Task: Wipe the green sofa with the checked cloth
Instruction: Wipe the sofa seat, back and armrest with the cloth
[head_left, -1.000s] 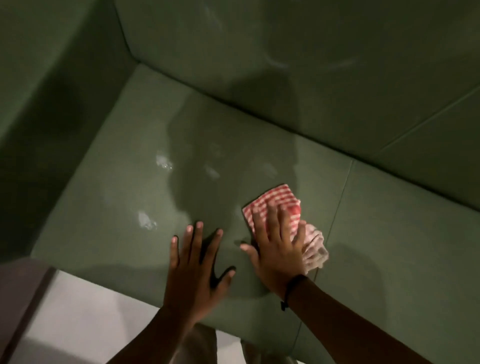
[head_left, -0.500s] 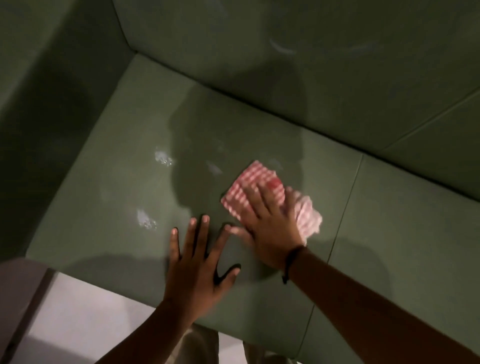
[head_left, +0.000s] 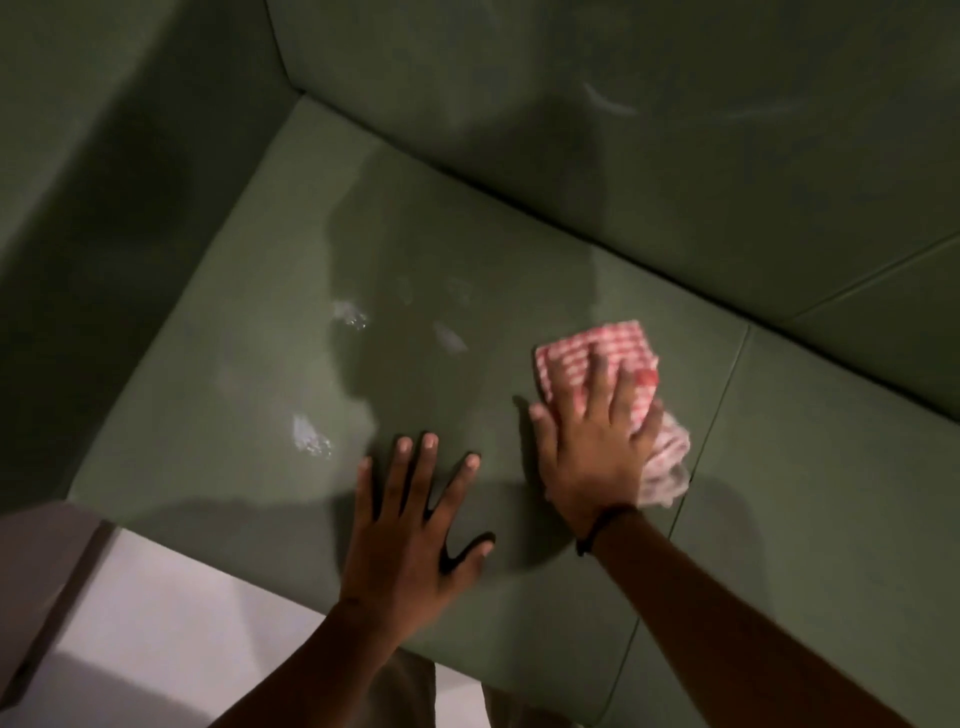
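Fingers (head_left: 597, 379) of the right hand (head_left: 592, 447) are spread and pressed flat on the checked cloth (head_left: 597, 348); nothing is pinched, the cloth is pinned under the palm so pressure is carried across a wide patch. Cloth is bunched, red-and-white, lying on the seat of the green sofa (head_left: 270, 415) near the seam (head_left: 727, 379) between two seat cushions, toward the right edge of the left cushion; a crumpled tail is seen sticking out behind the hand by the wrist. Left hand (head_left: 410, 535) is laid open and flat on bare seat close to the front edge, fingers splayed, gripping nothing, probably placed there as a brace while leaning over. Wet or shiny smears (head_left: 311, 436) are visible further left on the cushion, well apart from the cloth, not yet wiped. Wiping is judged under way, with the left part and back corner left to cover.
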